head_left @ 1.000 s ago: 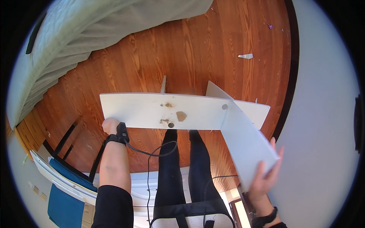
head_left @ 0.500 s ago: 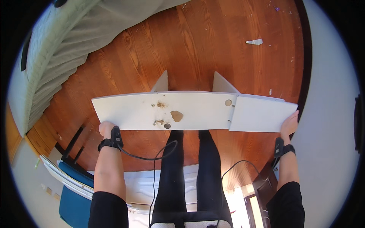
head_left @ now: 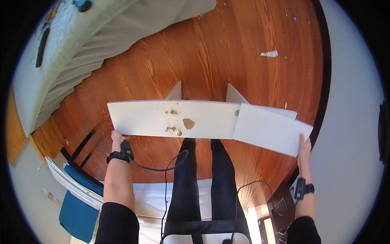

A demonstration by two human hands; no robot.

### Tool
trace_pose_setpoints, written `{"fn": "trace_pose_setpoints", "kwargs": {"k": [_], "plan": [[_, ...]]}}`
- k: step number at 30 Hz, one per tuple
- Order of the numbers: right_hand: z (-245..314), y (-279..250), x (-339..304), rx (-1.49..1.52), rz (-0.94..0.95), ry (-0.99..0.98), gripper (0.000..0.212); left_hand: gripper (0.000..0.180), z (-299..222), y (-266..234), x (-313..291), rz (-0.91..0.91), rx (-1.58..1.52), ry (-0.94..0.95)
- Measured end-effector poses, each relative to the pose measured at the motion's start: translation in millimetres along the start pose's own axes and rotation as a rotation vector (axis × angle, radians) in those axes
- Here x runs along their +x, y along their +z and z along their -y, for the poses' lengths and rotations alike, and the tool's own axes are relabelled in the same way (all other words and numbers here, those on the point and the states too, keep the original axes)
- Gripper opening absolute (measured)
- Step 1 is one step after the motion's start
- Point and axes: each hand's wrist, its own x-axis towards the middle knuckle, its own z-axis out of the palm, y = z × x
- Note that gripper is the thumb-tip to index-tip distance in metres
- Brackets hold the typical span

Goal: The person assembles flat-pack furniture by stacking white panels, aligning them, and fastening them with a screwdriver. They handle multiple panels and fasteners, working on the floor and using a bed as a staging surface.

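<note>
A long white board [head_left: 211, 118] lies across in front of my legs, with small holes, brown stains and a brown patch on its top face. Two white upright panels [head_left: 235, 94] stick out beyond its far edge. My left hand [head_left: 117, 139] is closed at the board's near left corner, its fingers partly hidden under the edge. Over the board's right end lies a white rectangular panel [head_left: 272, 128], turned at an angle so that its right end comes toward me. My right hand [head_left: 304, 149] grips that right end, with the thumb on top and the fingers hidden beneath.
A bed with a grey skirt [head_left: 109, 44] stands at the far left. A pale wall [head_left: 357, 101] runs along the right. A white scrap [head_left: 269, 53] lies on the wooden floor [head_left: 203, 53]. Black cables [head_left: 152, 168] hang from my wrists. Blue chair-like pieces [head_left: 79, 215] stand at lower left.
The white panel's right end has swung toward me with my right hand, out of line with the board. The board and my left hand have shifted slightly right.
</note>
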Motion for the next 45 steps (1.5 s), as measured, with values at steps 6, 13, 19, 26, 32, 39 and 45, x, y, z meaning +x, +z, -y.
{"fn": "trace_pose_setpoints", "kwargs": {"k": [6,13,19,26,32,39,45], "plan": [[63.3,-50.1,-100.0,0.291,0.294,0.266,0.039,0.066,38.3,-29.5,-81.9,0.048,0.161,-0.011],[119.3,-5.2,-204.8,0.362,0.63,0.253,0.049,0.05,104.8,-78.7,-346.6,1.016,0.337,-0.103],[155.0,133.2,-328.6,0.324,0.985,0.312,0.058,0.04,86.4,-130.5,-440.0,0.759,-0.303,0.004],[133.0,251.7,-464.1,-0.119,1.527,0.171,0.038,0.024,32.0,-299.5,-320.0,0.269,-0.596,0.341],[86.8,313.5,-514.2,-0.306,1.218,0.181,0.036,0.029,-28.7,-555.7,-155.0,-0.257,-0.181,0.513],[55.6,346.1,-536.5,-0.397,1.089,0.251,0.034,0.029,-115.7,-721.1,-19.2,0.023,-0.302,0.529],[48.4,353.4,-537.4,-0.402,1.033,0.252,0.034,0.029,-126.6,-750.4,65.5,0.035,-0.161,0.555]]}}
